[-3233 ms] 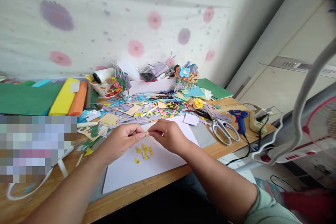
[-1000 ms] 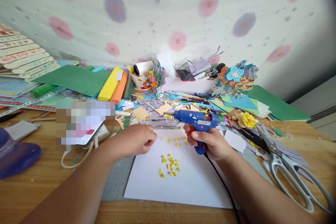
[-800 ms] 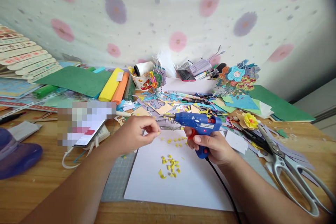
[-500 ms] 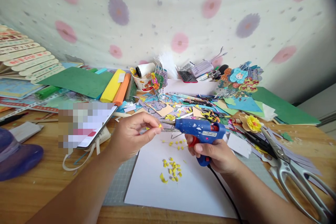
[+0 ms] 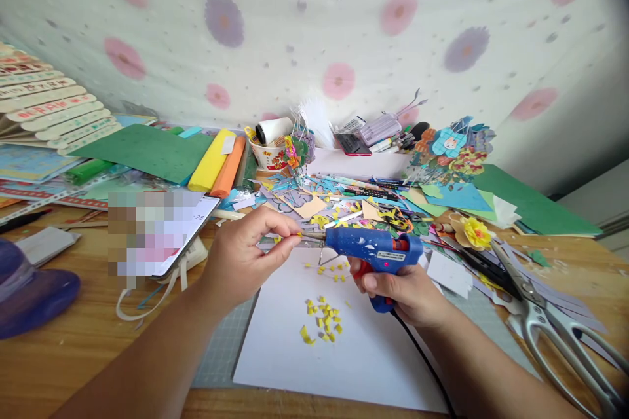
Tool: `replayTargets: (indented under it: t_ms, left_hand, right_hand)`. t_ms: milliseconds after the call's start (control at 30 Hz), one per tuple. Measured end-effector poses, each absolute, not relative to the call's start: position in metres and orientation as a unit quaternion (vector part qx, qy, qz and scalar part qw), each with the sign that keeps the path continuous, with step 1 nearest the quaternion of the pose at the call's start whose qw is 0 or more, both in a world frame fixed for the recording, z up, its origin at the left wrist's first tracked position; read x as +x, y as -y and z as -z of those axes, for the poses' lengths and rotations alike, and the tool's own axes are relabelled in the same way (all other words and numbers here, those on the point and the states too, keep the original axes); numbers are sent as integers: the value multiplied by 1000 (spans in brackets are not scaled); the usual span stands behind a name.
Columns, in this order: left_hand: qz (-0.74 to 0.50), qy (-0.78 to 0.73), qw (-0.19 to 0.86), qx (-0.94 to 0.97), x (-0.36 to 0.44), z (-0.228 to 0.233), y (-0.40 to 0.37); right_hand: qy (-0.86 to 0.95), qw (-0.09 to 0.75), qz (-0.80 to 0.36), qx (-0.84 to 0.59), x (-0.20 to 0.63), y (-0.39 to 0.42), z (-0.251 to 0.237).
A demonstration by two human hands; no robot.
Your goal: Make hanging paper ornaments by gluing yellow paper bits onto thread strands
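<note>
My right hand (image 5: 393, 285) grips a blue hot glue gun (image 5: 361, 247) with its fingers around the handle and red trigger. The gun points left, its metal nozzle close to the fingertips of my left hand (image 5: 258, 245). Those fingertips pinch a small yellow paper piece (image 5: 299, 234), mostly hidden by thumb and finger. Below, a white sheet (image 5: 275, 353) carries a loose pile of yellow paper bits (image 5: 325, 321) and, further back, several small yellow pieces (image 5: 339, 268) on what look like thin stems.
Metal scissors (image 5: 533, 304) lie at the right beside a yellow paper flower (image 5: 476, 233). A phone (image 5: 184, 236) leans at the left. Paper scraps (image 5: 312, 205) and pens spread behind the sheet. The gun's black cord (image 5: 420, 350) runs toward the front edge.
The glue gun has shifted slightly left, bringing its nozzle nearer to the yellow piece in my left fingers. My left hand keeps its pinch almost in place.
</note>
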State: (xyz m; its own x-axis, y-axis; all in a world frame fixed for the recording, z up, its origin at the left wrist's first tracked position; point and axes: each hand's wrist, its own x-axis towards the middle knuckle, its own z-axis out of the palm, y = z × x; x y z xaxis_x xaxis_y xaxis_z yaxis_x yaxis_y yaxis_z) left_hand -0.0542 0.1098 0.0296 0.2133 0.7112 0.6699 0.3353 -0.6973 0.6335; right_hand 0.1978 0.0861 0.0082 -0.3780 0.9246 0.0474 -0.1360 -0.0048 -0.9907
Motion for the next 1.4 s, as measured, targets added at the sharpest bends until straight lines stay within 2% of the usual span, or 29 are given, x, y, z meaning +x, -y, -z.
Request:
replayTargets:
  t_ms: [233, 500, 600, 733, 933, 1400]
  left_hand:
    - [-527, -333, 129, 771, -54, -30, -112]
    - [-488, -324, -29, 810, -54, -39, -108]
    - [-483, -316, -54, 815, -54, -40, -108]
    - [-507, -311, -39, 803, -55, -37, -108]
    - [-544, -315, 74, 774, -56, -30, -112]
    - [-515, -320, 63, 793, -50, -47, -113]
  right_hand:
    - [562, 431, -601, -370, 198, -89, -12]
    - [590, 423, -572, -382, 200, -89, -10]
    - [613, 424, -537, -395, 200, -88, -9]
    - [675, 431, -467, -374, 199, -86, -14]
    - [741, 422, -360, -378, 193, -83, -29]
    - [748, 425, -362, -360, 192, -82, -33]
